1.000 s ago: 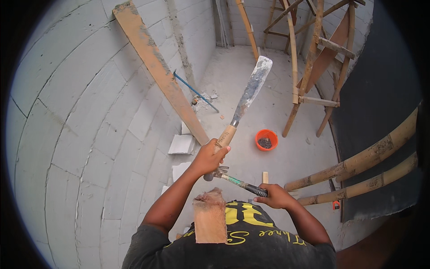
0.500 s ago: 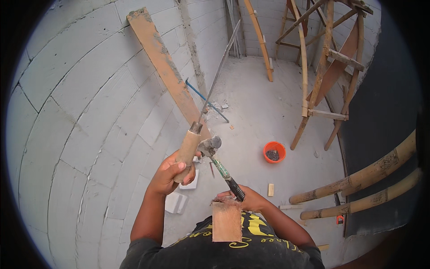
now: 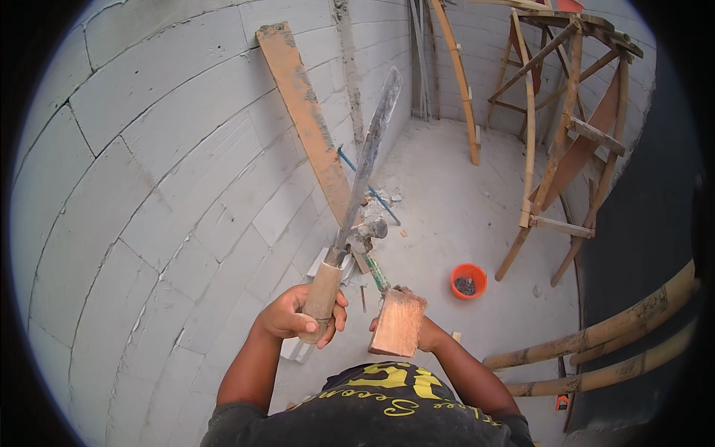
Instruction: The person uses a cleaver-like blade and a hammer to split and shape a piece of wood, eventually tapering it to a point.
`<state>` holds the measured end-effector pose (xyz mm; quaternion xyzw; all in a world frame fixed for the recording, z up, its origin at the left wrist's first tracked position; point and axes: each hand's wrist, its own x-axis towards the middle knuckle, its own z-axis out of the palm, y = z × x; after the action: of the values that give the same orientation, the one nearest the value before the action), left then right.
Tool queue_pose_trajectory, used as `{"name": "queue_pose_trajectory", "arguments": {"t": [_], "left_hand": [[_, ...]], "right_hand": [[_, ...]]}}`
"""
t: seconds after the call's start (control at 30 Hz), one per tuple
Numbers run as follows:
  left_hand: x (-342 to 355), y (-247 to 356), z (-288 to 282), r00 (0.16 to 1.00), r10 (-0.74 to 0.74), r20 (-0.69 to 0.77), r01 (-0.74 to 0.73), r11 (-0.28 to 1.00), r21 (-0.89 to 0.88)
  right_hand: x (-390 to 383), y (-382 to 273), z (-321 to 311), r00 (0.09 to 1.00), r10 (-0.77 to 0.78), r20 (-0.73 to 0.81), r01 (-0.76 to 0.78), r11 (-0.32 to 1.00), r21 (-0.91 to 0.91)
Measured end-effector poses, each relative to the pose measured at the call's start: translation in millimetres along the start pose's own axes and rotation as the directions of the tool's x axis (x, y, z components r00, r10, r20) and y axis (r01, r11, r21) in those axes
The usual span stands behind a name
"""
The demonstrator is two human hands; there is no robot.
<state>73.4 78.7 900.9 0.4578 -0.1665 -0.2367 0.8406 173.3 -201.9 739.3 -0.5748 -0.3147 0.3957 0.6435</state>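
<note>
The left hand (image 3: pixel 289 313) is gripping the machete (image 3: pixel 370 160) by its wooden handle, the blade pointing upward and away; the right hand (image 3: pixel 430 337) is sitting behind a wooden block (image 3: pixel 398 326) that is hiding its hold, so I cannot tell what it is gripping; the hammer (image 3: pixel 363 237) is showing just beside the blade's base; a loosening left hold could be letting the edge twist toward the right hand, or the hammer head could be knocking the blade sideways; farther out, the orange bucket (image 3: pixel 479 290) is standing on the floor (image 3: pixel 439 201), far and right, bamboo poles (image 3: pixel 618 328) lying nearer, where a swinging right elbow could be catching them
</note>
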Motion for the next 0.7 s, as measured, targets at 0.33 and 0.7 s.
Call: {"name": "queue_pose_trajectory", "arguments": {"t": [0.33, 0.7], "left_hand": [[-3.0, 38.4, 37.2, 0.89, 0.234, -0.392, 0.025, 0.832, 0.555], [-29.0, 75.6, 100.3, 0.723, 0.63, -0.283, 0.3, 0.082, 0.95]], "right_hand": [[14.9, -38.5, -20.9, 0.99, 0.061, -0.129, -0.02, 0.955, 0.297], [29.1, -39.8, -28.4, 0.989, 0.057, -0.139, -0.006, 0.939, 0.343]]}}
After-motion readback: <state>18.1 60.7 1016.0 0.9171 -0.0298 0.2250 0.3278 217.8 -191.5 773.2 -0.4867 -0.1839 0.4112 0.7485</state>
